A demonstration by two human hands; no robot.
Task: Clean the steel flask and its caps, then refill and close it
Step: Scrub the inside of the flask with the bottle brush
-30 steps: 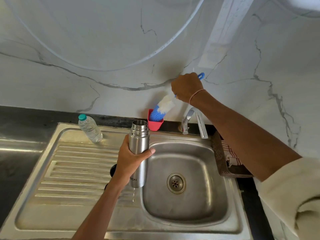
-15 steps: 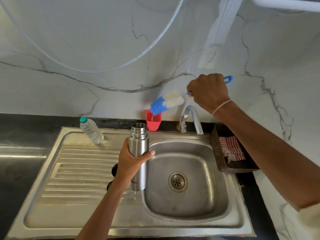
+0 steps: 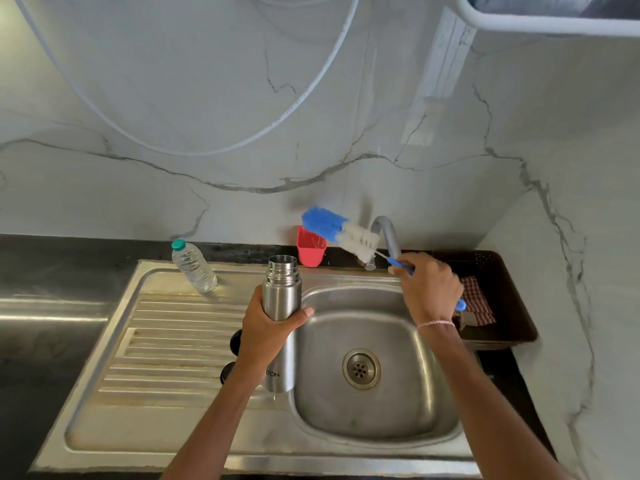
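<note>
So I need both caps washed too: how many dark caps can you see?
2, both on the drainboard behind the left forearm: one cap nearer the wall, the other cap nearer the person. Both are partly hidden by the arm.

head view only, no second view to share with | I look from head height, forward and down, facing the marble wall (image 3: 173, 98) | close over the sink (image 3: 363, 420) | both forearms enter from bottom edge

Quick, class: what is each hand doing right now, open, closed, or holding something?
Left hand: closed around the uncapped, upright steel flask.
Right hand: closed on the blue handle of the blue-and-white bottle brush.
</note>
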